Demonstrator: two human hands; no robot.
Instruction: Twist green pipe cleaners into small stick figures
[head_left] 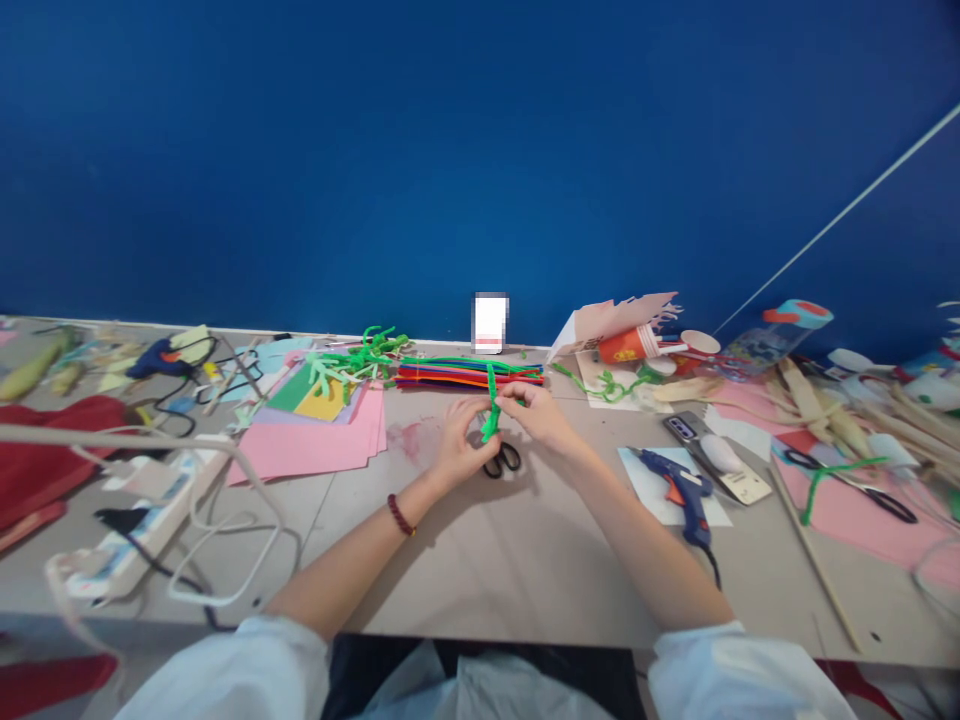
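A bright green pipe cleaner piece stands roughly upright between my two hands over the middle of the table. Its lower end is pinched in the fingers of my left hand, which has a dark red bead bracelet at the wrist. My right hand grips the same piece higher up between thumb and fingertips. Just below my hands lie scissors; only their black handles show. Behind my hands a bundle of coloured pipe cleaners lies lengthwise. A heap of bent green pipe cleaners sits to its left.
Coloured paper sheets and a white power strip with loose cables lie at left. On the right are a blue glue gun, a phone, a red paper cup and a wooden stick. A blue wall stands behind.
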